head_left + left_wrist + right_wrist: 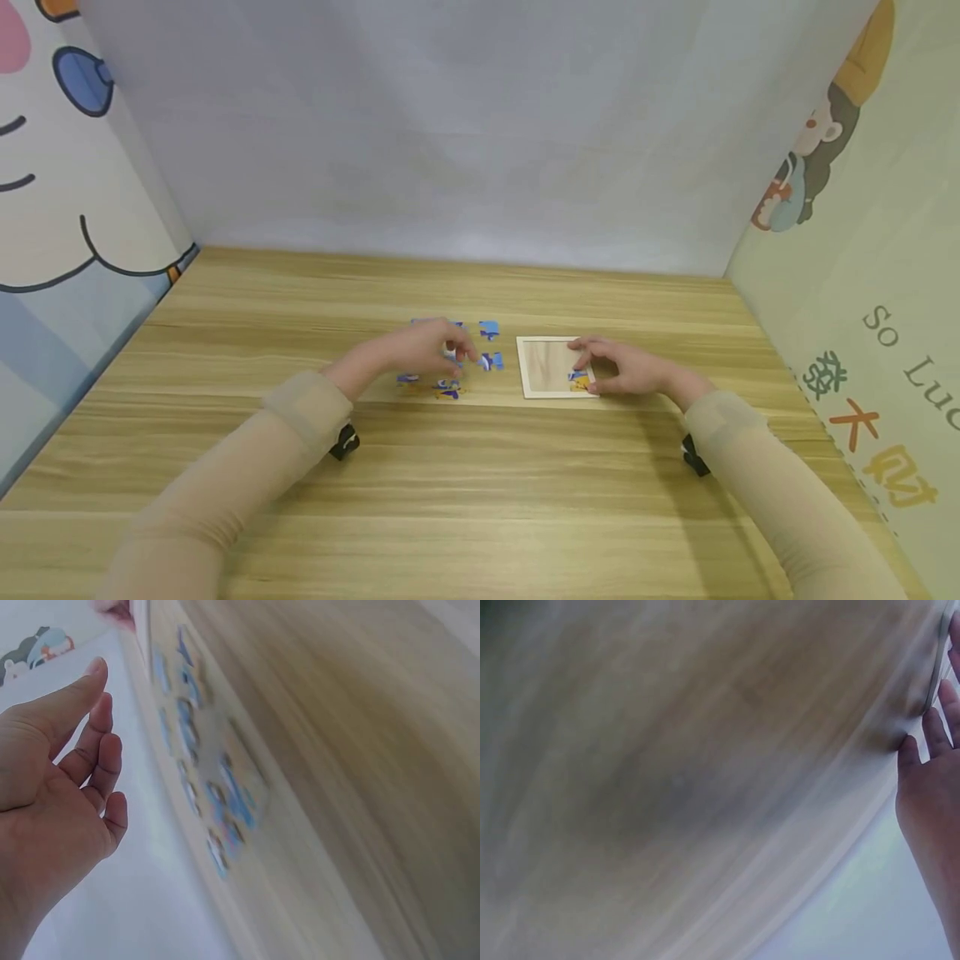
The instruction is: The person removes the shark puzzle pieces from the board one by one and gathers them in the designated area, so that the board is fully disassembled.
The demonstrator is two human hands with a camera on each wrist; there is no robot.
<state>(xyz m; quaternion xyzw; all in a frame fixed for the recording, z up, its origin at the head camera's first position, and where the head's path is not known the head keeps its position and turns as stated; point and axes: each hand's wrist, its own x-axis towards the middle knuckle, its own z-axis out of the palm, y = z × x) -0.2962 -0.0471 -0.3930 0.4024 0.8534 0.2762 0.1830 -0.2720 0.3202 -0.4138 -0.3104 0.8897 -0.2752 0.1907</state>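
Note:
My left hand (427, 346) hovers above loose jigsaw pieces (447, 390) in blue, yellow and purple. Its fingers are loosely bent, and nothing shows between thumb and fingertips in the left wrist view. Just right of those fingertips lies a blue and white jigsaw piece (492, 362). A pale puzzle frame (525, 371) lies flat to the right, with a few joined-looking blue and yellow pieces (578, 382) in its near right corner. My right hand (626, 368) rests on the frame's right side, thumb at the near corner and fingers spread toward the far edge.
The pieces lie in loose rows on the wood-grain table (480, 492), partly covered by the left hand. A pale curtain (465, 133) closes off the back. Printed panels stand at left and right. Dark wrist cameras sit under both sleeves.

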